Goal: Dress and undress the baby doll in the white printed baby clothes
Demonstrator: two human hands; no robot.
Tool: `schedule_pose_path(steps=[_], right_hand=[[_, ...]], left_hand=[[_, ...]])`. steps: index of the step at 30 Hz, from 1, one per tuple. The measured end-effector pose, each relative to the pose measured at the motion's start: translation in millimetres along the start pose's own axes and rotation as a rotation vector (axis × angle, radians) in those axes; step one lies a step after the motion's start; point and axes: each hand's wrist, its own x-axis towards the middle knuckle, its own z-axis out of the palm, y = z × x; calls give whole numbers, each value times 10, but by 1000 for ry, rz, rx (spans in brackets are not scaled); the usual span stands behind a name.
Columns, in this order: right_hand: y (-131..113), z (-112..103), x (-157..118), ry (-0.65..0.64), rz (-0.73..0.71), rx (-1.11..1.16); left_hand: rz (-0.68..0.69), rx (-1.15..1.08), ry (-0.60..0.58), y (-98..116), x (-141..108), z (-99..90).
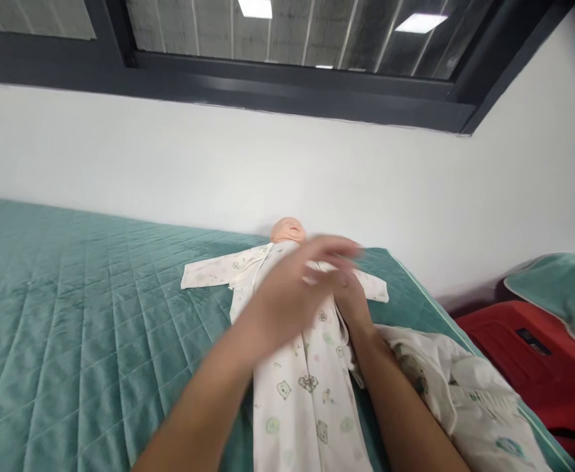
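Note:
A baby doll [288, 230] lies on its back, its head toward the wall, in a white printed outfit [311, 387] with long legs stretching toward me. Both sleeves are spread sideways. My left hand [292, 295] is above the doll's chest, blurred, its fingers reaching across to the right side. Beside it, my right hand [350, 295] is at the outfit's right chest edge; its fingertips are partly hidden behind my left hand. Whether either hand grips the fabric cannot be made out.
A green quilted cover [71, 314] spreads under the doll. White printed cloth and a diaper-like item [488, 419] lie at the right. Beyond the edge stands a red case [528, 360] with green fabric [562, 288] on it. A white wall [218, 164] rises behind.

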Motion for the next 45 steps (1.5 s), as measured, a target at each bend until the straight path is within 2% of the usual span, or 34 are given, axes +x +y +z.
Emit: schedule_pose_path(steps=[1, 3, 4, 6, 8, 11, 14, 16, 21, 25, 32, 34, 36, 38, 40, 42, 45], right_hand=[[18, -4, -21, 7, -2, -8], [48, -20, -58, 24, 11, -15], [62, -35, -68, 27, 14, -29], [92, -90, -59, 21, 25, -70], [124, -180, -2, 9, 39, -120], [157, -356, 148, 16, 49, -210], [118, -469, 286, 49, 47, -310], [29, -442, 325, 34, 12, -371], [-312, -90, 306, -104, -199, -501], [-480, 95, 367, -175, -229, -607], [-514, 7, 564, -319, -313, -726], [-491, -52, 652, -342, -307, -767], [-445, -113, 750, -351, -263, -813], [-398, -165, 836, -364, -206, -846], [-399, -201, 902, -405, -177, -873], [-500, -223, 951, -450, -179, -908], [-873, -213, 979, -427, -208, -971]], left_hand=[[-28, 109, 62, -92, 43, -90], [-90, 454, 269, -365, 132, -272], [-110, 625, 295, -529, 167, -349], [-152, 800, 205, -855, 202, -448], [-181, 828, 110, -1109, 197, -475], [-157, 864, 67, -1295, 168, -456], [-141, 898, 49, -1344, 180, -458], [-146, 898, 41, -1369, 210, -473], [-211, 813, 70, -1441, 282, -512], [-212, 843, -13, -1431, 295, -525], [-122, 948, 17, -1376, 273, -566], [-185, 971, 76, -1388, 281, -663], [-332, 1025, 132, -1408, 293, -789], [-479, 1068, 142, -1426, 301, -901], [-541, 1083, 127, -1435, 300, -962], [-545, 1088, 130, -1431, 289, -965], [-520, 1082, 142, -1410, 269, -917]])
